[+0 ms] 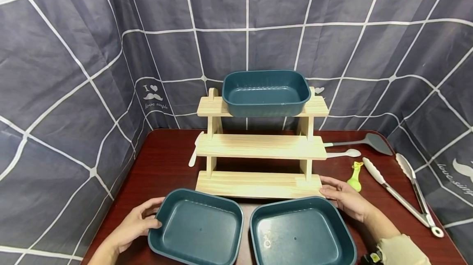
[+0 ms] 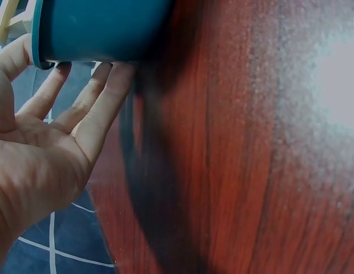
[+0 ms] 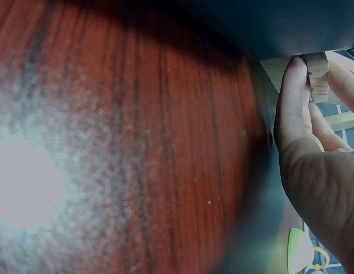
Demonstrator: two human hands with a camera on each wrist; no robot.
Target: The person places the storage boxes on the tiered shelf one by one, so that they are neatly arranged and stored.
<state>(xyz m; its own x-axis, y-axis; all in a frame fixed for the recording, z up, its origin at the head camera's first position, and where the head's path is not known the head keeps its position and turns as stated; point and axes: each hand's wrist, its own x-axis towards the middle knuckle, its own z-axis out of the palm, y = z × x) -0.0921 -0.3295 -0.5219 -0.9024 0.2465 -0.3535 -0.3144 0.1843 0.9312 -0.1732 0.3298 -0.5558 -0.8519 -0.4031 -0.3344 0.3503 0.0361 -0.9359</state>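
Observation:
My left hand grips the left edge of a dark teal plastic bin at the front left. Its thumb lies over the rim, and in the left wrist view the other fingers reach under the bin. My right hand holds the right end of the bottom board of a three-tier wooden shelf. In the right wrist view thumb and fingers pinch the board's end. A second teal bin lies at the front right, beside the right forearm. A third, teal too, sits on the top tier.
Right of the shelf lie a grey-headed spatula, a white spoon, a small green animal-headed spoon and open tongs. A white utensil lies at the left. Grey checked curtains border the reddish-brown table.

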